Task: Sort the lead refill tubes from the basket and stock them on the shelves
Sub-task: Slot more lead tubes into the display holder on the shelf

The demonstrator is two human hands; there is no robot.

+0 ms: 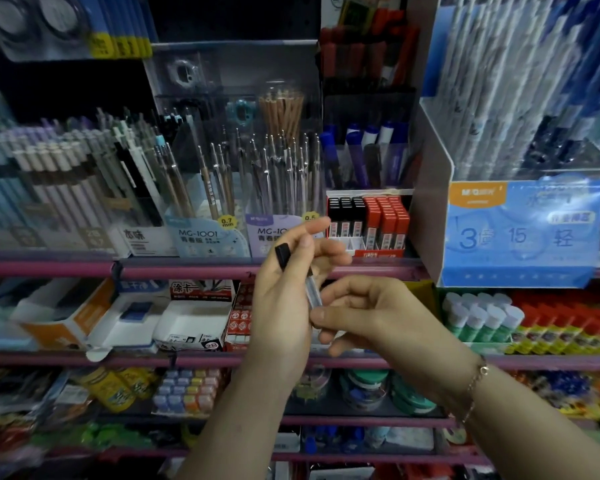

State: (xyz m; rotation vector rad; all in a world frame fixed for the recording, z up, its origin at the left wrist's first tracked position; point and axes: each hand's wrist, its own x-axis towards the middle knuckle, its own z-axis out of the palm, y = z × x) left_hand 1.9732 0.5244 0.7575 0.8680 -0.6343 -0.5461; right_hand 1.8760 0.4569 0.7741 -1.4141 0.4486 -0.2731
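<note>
My left hand point(288, 289) holds a lead refill tube point(311, 289) with a black cap and a clear body, tilted in front of the shelves. My right hand point(364, 313) meets it from the right, its curled fingers closing on the tube's lower end. Just behind my hands, a small display box point(368, 221) on the upper shelf holds upright refill tubes, black-capped on the left and red-capped on the right. The basket is not in view.
Acrylic stands of mechanical pencils point(222, 181) fill the shelf to the left. A tall blue pen display box point(520, 233) stands at the right. The pink shelf rail point(187, 266) runs below. Glue sticks point(482, 320) and eraser boxes point(136, 317) sit one shelf down.
</note>
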